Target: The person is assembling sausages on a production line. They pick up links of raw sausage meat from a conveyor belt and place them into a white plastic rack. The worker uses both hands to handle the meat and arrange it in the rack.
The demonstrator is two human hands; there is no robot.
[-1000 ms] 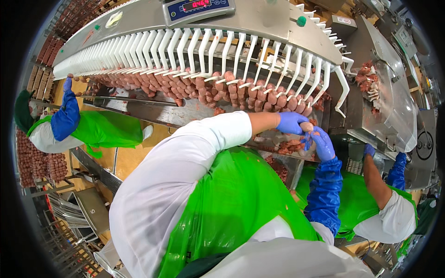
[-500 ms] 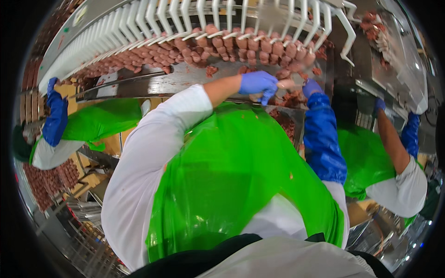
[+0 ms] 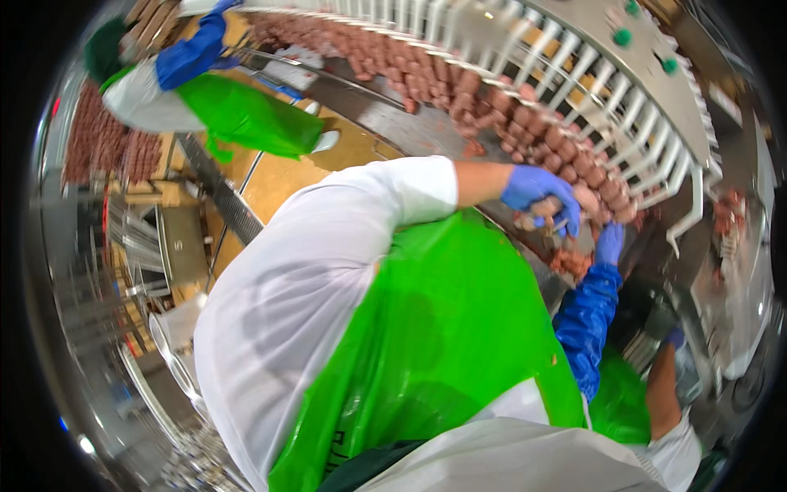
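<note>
My left hand (image 3: 541,197), in a thin purple-blue glove, is curled round a pale sausage link (image 3: 534,220); its fingers point down and to the right. To its right, my right hand (image 3: 608,244), in the same kind of glove below a blue sleeve, has its fingers drawn together against the lowest sausage links of a hanging row. Their tips are partly hidden there. Strings of reddish sausage links (image 3: 525,127) hang side by side from a long rack with white hooks (image 3: 566,70). Loose ground meat (image 3: 571,262) lies on the metal table below my hands.
A person in a green apron (image 3: 246,115) stands at the far left, another (image 3: 627,402) at the lower right. More sausage rows (image 3: 106,135) hang at the left. A clear plastic-covered surface with meat scraps (image 3: 728,234) lies on the right.
The whole view has swung, so the rack now slopes down to the right. Both hands appear farther right and lower. The pale link between my hands before is now partly under my left fingers.
</note>
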